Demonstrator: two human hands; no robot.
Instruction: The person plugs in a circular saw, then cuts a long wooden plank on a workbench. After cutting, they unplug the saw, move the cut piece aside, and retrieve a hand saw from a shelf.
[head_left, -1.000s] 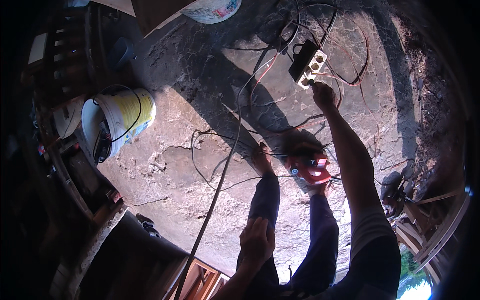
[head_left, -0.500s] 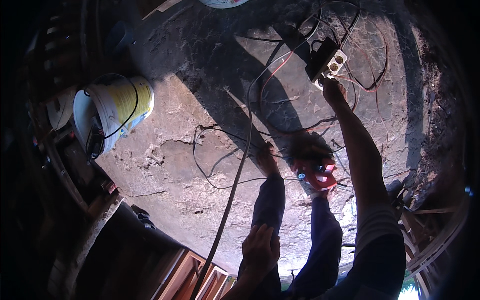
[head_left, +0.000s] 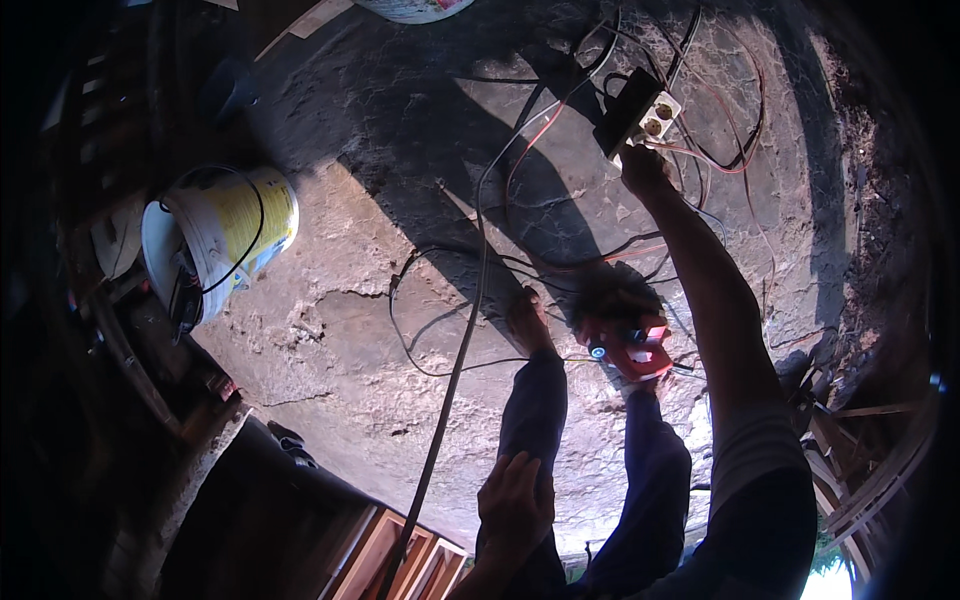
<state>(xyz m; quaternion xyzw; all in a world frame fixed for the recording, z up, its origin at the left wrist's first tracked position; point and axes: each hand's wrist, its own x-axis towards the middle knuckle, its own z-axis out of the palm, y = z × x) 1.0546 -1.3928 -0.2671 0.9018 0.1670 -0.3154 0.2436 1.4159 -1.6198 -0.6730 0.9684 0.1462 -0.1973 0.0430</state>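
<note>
Here, right hand (head_left: pixel 645 174) against power strip (head_left: pixel 664 109), grip's closure unclear; left hand (head_left: pixel 516 497) slack on trouser leg (head_left: pixel 536 410).

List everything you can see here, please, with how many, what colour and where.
Power strip: 1, white socket face, black side, upper right
Cables: several, black, grey and reddish, across the floor
Red tool: 1, red and dark, by the right foot
Bucket: 1, white and yellow, left, dark things inside
Tub: 1, whitish, cut off at top edge
Wood frames: count unclear, brown, bottom edge
Wood strips: several, brownish, lower right
Floor: 1, grey-brown, cracked, middle
Feet: 2, bare, middle, right partly hidden
Legs: 2, dark trousers, lower middle
Left hand: 1, bare, on left leg
Right hand: 1, bare, at power strip's near end
</note>
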